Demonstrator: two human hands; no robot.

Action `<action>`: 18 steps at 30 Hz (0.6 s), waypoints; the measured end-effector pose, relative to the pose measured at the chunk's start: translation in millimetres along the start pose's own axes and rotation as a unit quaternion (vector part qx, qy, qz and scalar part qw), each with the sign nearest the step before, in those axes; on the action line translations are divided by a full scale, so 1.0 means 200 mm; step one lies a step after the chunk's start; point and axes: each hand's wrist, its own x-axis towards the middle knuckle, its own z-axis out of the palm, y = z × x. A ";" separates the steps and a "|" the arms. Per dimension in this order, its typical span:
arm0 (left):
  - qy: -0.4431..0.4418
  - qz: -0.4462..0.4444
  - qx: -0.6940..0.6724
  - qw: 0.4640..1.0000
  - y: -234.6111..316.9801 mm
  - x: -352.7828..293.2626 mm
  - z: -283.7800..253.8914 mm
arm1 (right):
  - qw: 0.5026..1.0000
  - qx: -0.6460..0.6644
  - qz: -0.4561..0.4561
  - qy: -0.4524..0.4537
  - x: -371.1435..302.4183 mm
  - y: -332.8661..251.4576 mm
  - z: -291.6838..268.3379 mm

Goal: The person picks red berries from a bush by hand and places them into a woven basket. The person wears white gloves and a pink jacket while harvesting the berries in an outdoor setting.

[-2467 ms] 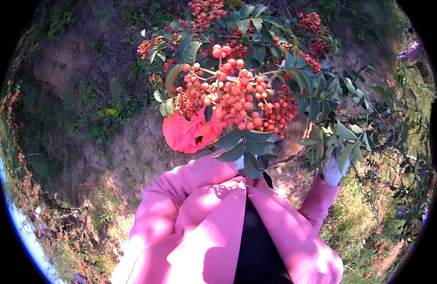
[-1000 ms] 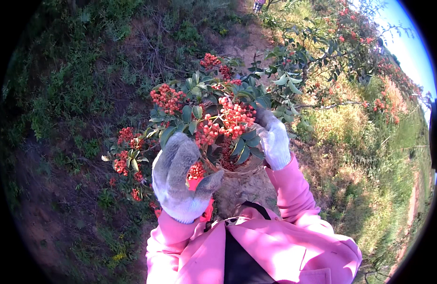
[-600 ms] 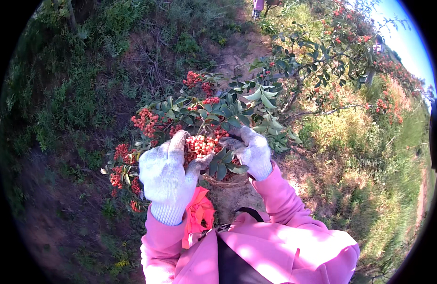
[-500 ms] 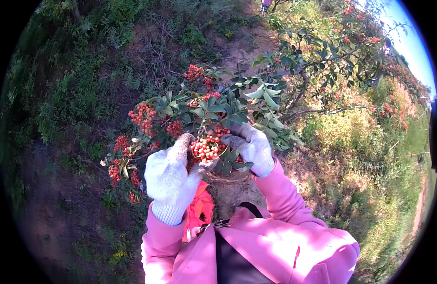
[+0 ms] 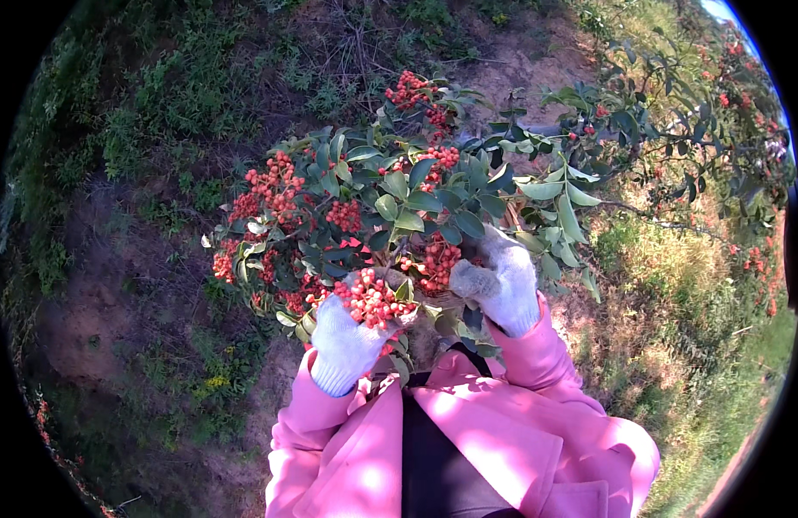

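My left hand (image 5: 343, 345), in a pale knitted work glove, cups a cluster of small red berries (image 5: 373, 300), fingers beneath and thumb at its side. Some leaves stand out around this cluster. My right hand (image 5: 505, 283), gloved the same way, is bent in among the leaves beside another red berry cluster (image 5: 437, 263). Its thumb points toward that cluster; the other fingertips are partly hidden by foliage, so what they grip does not show. Both hands are at the near side of a leafy branch (image 5: 416, 198) bearing several more berry clusters.
A thin branch (image 5: 667, 226) extends right toward more berry-laden bushes (image 5: 753, 104). Weeds and bare soil (image 5: 88, 337) cover the shaded ground at left. Sunlit grass (image 5: 675, 371) lies at right. My pink jacket (image 5: 520, 423) fills the bottom.
The view has tilted downward and shifted. My hands, earlier together at one cluster, are now farther apart; the left is lower with a cluster in its palm, the right beside another cluster.
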 end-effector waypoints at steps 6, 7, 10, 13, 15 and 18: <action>-0.049 0.181 0.121 0.975 -0.02 0.10 -0.04 | 0.992 -0.090 -0.058 0.063 -0.02 -0.03 0.08; -0.052 0.177 0.079 0.980 -0.01 0.10 -0.04 | 0.976 -0.192 -0.076 0.067 -0.03 -0.07 0.08; -0.078 0.178 0.080 0.978 -0.12 0.12 -0.12 | 0.941 -0.269 -0.133 0.159 -0.05 -0.06 0.09; -0.132 0.197 0.080 0.968 -0.19 0.15 -0.16 | 0.905 -0.319 -0.166 0.228 -0.09 -0.14 0.12; -0.164 0.249 0.064 0.952 -0.20 0.18 -0.17 | 0.877 -0.416 -0.132 0.199 -0.16 -0.19 0.15; -0.192 0.264 0.008 0.945 -0.20 0.20 -0.17 | 0.842 -0.498 -0.050 0.202 -0.20 -0.05 0.26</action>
